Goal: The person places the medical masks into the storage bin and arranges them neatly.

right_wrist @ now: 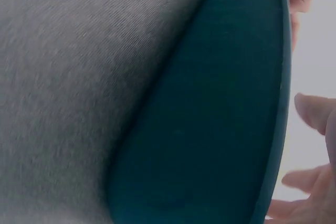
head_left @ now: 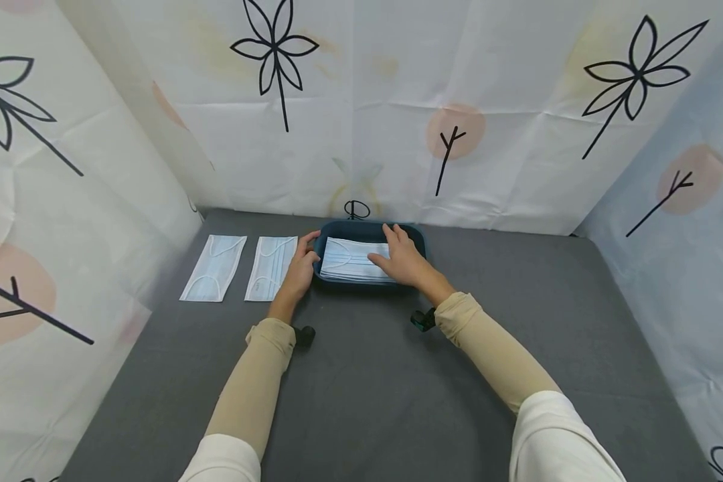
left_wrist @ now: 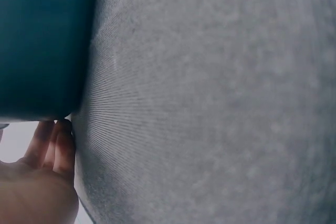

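Observation:
A dark teal plastic bin (head_left: 361, 284) holds a stack of pale blue face masks (head_left: 343, 260) with white ear loops. My left hand (head_left: 299, 273) holds the bin's left end, its thumb at the rim and fingers against the outer wall. In the left wrist view, the left fingers (left_wrist: 64, 148) meet the bin's end low down. Over the right part of the stack is my right hand (head_left: 406, 261), fingers spread and nothing gripped. The right wrist view shows the right fingers (right_wrist: 312, 111) above the bin's rim (right_wrist: 285, 77); that hand hides some masks.
Two single masks lie flat left of the bin: one mask (head_left: 213, 268) farther out, another mask (head_left: 268, 271) beside my left hand. All rest on a grey cloth-covered table (head_left: 373, 402). A white patterned curtain (head_left: 391, 80) stands behind the bin and along both sides.

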`<state>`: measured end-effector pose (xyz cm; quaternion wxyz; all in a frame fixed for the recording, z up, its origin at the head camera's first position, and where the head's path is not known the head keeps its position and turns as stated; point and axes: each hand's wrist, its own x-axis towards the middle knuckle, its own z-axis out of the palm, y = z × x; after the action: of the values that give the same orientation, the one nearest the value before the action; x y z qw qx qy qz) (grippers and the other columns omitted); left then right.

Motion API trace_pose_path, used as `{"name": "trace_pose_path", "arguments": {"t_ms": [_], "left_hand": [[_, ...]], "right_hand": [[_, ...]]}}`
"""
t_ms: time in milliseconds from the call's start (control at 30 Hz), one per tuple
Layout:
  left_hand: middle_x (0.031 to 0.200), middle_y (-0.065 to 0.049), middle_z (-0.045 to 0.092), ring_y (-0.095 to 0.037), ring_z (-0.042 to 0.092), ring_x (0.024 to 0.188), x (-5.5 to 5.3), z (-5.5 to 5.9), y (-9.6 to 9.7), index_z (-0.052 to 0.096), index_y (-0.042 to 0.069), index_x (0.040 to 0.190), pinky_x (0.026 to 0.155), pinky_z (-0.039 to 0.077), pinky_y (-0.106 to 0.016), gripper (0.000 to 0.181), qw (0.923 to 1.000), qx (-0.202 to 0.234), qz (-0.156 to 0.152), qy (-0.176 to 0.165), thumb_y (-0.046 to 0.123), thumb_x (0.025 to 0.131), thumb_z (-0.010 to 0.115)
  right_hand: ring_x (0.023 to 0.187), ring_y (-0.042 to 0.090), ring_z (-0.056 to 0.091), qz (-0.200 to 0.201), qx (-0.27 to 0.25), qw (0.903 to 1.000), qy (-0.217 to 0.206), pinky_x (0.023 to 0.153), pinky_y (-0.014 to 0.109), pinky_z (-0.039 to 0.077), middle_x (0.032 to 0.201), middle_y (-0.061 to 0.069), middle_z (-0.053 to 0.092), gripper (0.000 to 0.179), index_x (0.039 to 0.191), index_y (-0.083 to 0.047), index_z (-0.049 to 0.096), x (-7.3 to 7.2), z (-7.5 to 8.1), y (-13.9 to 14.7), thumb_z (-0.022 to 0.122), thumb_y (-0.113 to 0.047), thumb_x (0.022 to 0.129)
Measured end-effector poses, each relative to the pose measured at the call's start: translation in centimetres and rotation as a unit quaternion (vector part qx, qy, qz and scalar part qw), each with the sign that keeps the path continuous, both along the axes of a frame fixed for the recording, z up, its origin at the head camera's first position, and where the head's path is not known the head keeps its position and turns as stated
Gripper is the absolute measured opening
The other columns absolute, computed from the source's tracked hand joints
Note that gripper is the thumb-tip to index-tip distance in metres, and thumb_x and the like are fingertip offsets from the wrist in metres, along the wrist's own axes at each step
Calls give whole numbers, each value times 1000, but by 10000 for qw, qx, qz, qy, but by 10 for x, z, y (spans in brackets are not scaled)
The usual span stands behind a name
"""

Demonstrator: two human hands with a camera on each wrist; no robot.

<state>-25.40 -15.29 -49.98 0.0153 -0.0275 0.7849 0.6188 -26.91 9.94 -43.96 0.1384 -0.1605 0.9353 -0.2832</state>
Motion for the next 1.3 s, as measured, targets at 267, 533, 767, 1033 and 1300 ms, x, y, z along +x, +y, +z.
{"name": "trace_pose_path", "arguments": {"t_ms": [267, 533, 767, 1033, 1300], "left_hand": [[160, -18, 33, -35, 36, 138, 2, 0, 3, 30, 27, 159, 109, 31, -52, 62, 9998, -197, 0, -5, 14, 99, 29], [161, -16, 33, -35, 39, 141, 3, 1, 5, 24, 25, 161, 116, 31, -55, 60, 9988, -484, -70, 34, 18, 102, 31], [165, -15, 25, -36, 24, 153, 5, 6, 5, 16, 26, 164, 122, 25, -59, 67, 9849, -1694, -33, 355, 46, 105, 40], [170, -12, 13, -43, 19, 152, 14, 18, 5, 14, 31, 165, 119, 26, -63, 75, 9466, -3139, -41, 732, 60, 101, 42], [173, -10, 4, -48, 5, 157, 20, 26, -1, 9, 41, 164, 124, 12, -66, 77, 9085, -4100, -117, 801, 70, 99, 38]], "right_hand": [[160, 41, -3, 306, 1266, 9858, 1055, 126, 63, 7, 173, 17, 3, 81, 165, -18, 18, 6, 1, 3, 44, -62, 102], [159, 44, -4, 245, 1287, 9849, 1133, 126, 63, 8, 173, 18, 1, 79, 164, -18, 23, 11, 2, 21, 41, -62, 102], [158, 47, -3, 45, 769, 9944, 717, 122, 68, 17, 173, 18, -4, 78, 164, -14, 21, 14, 2, 45, 45, -57, 103], [157, 48, 2, -24, 298, 9984, 472, 121, 69, 17, 172, 21, -3, 78, 164, -10, 21, 18, -3, 64, 49, -52, 104], [158, 44, 7, 18, -245, 9995, 209, 121, 67, 21, 172, 21, 1, 74, 163, -10, 23, 17, -11, 77, 50, -48, 104]]}}
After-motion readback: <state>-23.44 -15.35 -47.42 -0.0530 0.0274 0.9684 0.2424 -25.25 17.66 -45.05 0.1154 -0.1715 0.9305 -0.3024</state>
